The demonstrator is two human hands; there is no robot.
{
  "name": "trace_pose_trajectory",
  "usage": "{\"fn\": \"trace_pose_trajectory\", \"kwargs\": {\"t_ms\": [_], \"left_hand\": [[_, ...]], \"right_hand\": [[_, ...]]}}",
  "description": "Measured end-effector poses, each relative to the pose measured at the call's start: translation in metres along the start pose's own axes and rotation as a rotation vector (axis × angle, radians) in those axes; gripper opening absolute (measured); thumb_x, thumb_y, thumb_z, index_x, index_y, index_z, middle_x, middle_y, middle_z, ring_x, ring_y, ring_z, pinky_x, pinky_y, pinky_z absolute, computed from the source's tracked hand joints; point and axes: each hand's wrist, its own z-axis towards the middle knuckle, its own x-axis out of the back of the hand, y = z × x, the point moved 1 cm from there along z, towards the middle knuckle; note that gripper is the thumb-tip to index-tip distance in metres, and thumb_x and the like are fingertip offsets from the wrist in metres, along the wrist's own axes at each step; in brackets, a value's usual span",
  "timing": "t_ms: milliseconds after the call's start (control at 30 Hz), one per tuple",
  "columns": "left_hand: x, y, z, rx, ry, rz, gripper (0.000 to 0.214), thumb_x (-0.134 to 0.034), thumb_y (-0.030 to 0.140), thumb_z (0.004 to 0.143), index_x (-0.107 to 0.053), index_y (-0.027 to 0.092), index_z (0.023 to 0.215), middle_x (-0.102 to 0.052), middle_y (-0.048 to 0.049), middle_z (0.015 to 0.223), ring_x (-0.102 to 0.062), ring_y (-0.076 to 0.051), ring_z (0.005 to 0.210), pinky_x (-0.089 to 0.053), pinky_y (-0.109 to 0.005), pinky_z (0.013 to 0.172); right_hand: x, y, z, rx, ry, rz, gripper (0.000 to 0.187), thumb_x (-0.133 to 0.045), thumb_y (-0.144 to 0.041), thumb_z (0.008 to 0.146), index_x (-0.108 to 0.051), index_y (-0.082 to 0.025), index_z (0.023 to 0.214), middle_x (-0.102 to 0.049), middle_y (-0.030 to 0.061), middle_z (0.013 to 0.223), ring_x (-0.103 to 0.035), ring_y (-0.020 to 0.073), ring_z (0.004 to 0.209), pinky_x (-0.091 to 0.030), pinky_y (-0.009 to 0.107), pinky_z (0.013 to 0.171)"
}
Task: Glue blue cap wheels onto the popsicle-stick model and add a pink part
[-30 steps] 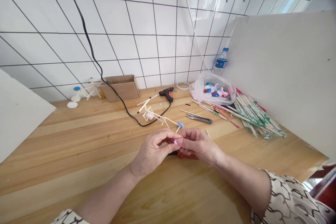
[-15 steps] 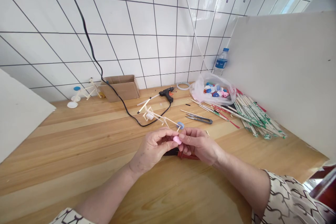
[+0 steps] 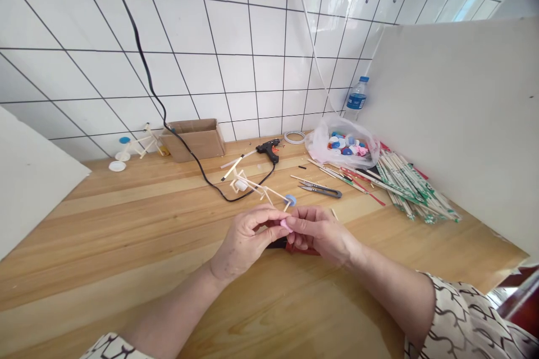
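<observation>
My left hand point(image 3: 246, 238) and my right hand point(image 3: 320, 233) meet over the middle of the wooden table point(image 3: 126, 247). Both pinch a small pink bottle cap point(image 3: 285, 225) between their fingertips. A red-handled tool point(image 3: 297, 248) lies on the table right under my hands, mostly hidden. Just beyond my fingers stands a small stick model point(image 3: 256, 189) with a white cap and a blue cap for wheels.
A black glue gun point(image 3: 268, 150) with its cord point(image 3: 143, 67) lies behind the model. Scissors point(image 3: 322, 189), a bundle of chopsticks point(image 3: 415, 190), a bag of bottle caps point(image 3: 343, 143), a water bottle point(image 3: 357, 98) are at right. A cardboard box point(image 3: 197, 139) and another stick model point(image 3: 137, 148) are at left.
The pink cap has turned slightly between my fingertips; both hands stay in the same place.
</observation>
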Motion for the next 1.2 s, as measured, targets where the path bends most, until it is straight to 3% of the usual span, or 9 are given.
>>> {"fn": "trace_pose_trajectory", "kwargs": {"t_ms": [267,433,567,800,967,1200], "left_hand": [[-0.0017,0.0044,0.0001,0.009,-0.032,0.089,0.019,-0.067,0.018,0.073,-0.068,0.017,0.091,-0.065,-0.0035,0.076,-0.061,-0.015,0.068,-0.051,-0.027,0.067],[-0.0019,0.0074,0.0000,0.016,-0.012,0.109,0.007,-0.066,0.016,0.073,-0.068,0.015,0.079,-0.063,-0.0034,0.070,-0.059,-0.016,0.067,-0.050,-0.027,0.066],[-0.0029,0.0064,0.0003,0.061,-0.026,0.067,0.004,-0.066,0.017,0.073,-0.067,0.015,0.076,-0.064,-0.0036,0.070,-0.060,-0.016,0.067,-0.050,-0.028,0.066],[-0.0043,0.0048,-0.0014,0.135,0.072,-0.116,0.012,-0.065,0.017,0.076,-0.060,0.016,0.087,-0.064,0.0001,0.071,-0.062,-0.013,0.066,-0.052,-0.027,0.067],[0.0002,0.0060,0.0004,0.218,0.015,-0.318,0.010,-0.064,0.018,0.077,-0.061,0.015,0.087,-0.065,-0.0015,0.078,-0.065,-0.015,0.073,-0.056,-0.031,0.073],[0.0005,0.0046,0.0003,0.150,0.047,-0.316,0.014,-0.067,0.016,0.075,-0.066,0.020,0.089,-0.068,0.0014,0.080,-0.066,-0.013,0.074,-0.057,-0.027,0.073]], "right_hand": [[-0.0029,0.0006,-0.0004,0.029,0.019,0.008,0.032,-0.075,-0.040,0.064,-0.058,-0.012,0.065,-0.055,-0.0036,0.048,-0.042,0.0031,0.038,-0.027,0.016,0.038],[-0.0041,0.0022,-0.0006,0.066,-0.011,-0.025,0.033,-0.074,-0.041,0.065,-0.058,-0.012,0.063,-0.055,-0.0024,0.051,-0.044,0.0035,0.041,-0.027,0.017,0.040],[-0.0047,0.0033,-0.0009,0.048,0.011,-0.010,0.034,-0.075,-0.041,0.064,-0.058,-0.012,0.062,-0.055,-0.0029,0.049,-0.043,0.0035,0.041,-0.028,0.017,0.041],[-0.0072,0.0021,0.0003,0.065,0.050,0.073,0.035,-0.074,-0.045,0.064,-0.058,-0.013,0.063,-0.058,-0.0017,0.055,-0.042,0.0040,0.041,-0.036,0.020,0.044],[-0.0038,-0.0015,-0.0005,0.218,0.053,-0.006,0.034,-0.069,-0.047,0.069,-0.062,-0.014,0.069,-0.061,0.0006,0.061,-0.049,0.0067,0.051,-0.038,0.020,0.049],[0.0027,0.0008,0.0021,0.289,0.050,-0.052,0.030,-0.074,-0.042,0.066,-0.060,-0.015,0.071,-0.059,-0.0016,0.061,-0.048,0.0070,0.052,-0.039,0.021,0.050]]}}
